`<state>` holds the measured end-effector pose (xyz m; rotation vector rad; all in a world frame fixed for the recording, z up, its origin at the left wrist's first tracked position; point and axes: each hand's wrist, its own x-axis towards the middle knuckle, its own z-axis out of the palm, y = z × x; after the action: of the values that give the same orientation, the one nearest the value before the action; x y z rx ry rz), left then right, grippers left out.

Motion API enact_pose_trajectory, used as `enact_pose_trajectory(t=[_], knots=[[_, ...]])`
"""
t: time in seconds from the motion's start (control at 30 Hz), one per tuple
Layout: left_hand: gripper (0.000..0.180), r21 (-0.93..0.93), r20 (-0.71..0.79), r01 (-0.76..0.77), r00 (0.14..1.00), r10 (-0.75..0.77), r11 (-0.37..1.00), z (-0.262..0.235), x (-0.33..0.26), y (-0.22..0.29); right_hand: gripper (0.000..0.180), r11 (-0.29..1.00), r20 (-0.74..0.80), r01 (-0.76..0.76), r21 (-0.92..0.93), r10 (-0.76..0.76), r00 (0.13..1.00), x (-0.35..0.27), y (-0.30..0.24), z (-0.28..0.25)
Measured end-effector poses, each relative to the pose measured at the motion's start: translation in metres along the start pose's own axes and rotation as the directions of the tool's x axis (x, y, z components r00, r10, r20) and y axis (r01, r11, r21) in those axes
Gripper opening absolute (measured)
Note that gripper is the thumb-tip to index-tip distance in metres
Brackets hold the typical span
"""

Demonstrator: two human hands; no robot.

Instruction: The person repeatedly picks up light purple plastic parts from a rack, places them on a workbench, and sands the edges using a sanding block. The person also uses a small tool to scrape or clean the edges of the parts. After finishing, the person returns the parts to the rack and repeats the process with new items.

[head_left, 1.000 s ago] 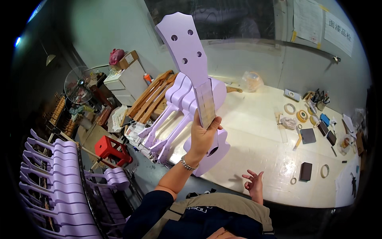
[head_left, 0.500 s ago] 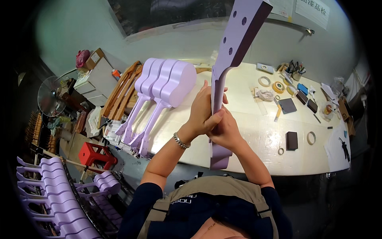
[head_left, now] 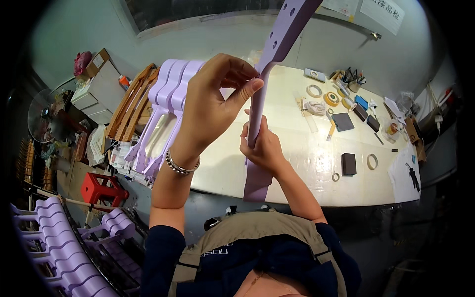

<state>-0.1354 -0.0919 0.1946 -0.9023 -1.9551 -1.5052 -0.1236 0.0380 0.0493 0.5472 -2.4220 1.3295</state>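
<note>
From the head view, gripping a lilac ukulele (head_left: 257,104) by the neck (head_left: 255,123) in the right hand (head_left: 265,148), with the left hand (head_left: 210,101) curled at its edge farther up — can't tell if pinching anything. Held over a cream table (head_left: 302,171) with tape rolls (head_left: 326,100), well right of a red stool (head_left: 101,185). Looks smooth, with holes in the headstock (head_left: 289,32).

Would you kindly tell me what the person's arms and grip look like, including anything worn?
The short sleeves are dark navy, leaving the forearms bare. A silvery beaded bracelet circles the left wrist; the right wrist has nothing on it. The left grip and right grip wear no gloves.
</note>
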Motion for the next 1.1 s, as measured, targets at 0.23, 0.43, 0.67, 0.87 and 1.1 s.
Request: enact_pose_trajectory(t=[0.23,0.43,0.67,0.87,1.1], knots=[[0.011,0.348,-0.089,0.023,0.996,0.008,0.937,-0.008,-0.006,0.013,0.063,0.999,-0.019,-0.041,-0.001,0.041,0.999,0.006,-0.011,0.009],[0.01,0.452,-0.205,-0.175,0.934,0.292,0.875,-0.002,-0.015,-0.015,0.069,0.997,0.034,-0.008,0.071,0.005,0.999,0.007,-0.01,0.011],[0.01,0.225,-0.178,-0.2,0.954,0.242,0.954,-0.009,-0.082,-0.019,0.08,0.989,-0.002,0.004,0.149,-0.003,1.0,0.026,0.008,0.007],[0.014,-0.215,-0.219,0.137,0.958,-0.185,0.967,-0.016,-0.206,0.001,0.082,0.945,-0.051,-0.1,0.312,0.122,0.991,0.057,0.05,-0.009],[0.013,-0.749,-0.307,0.423,0.461,-0.833,0.51,-0.024,-0.297,-0.016,0.053,0.823,0.037,-0.195,0.534,0.208,0.978,0.075,0.057,-0.038]])
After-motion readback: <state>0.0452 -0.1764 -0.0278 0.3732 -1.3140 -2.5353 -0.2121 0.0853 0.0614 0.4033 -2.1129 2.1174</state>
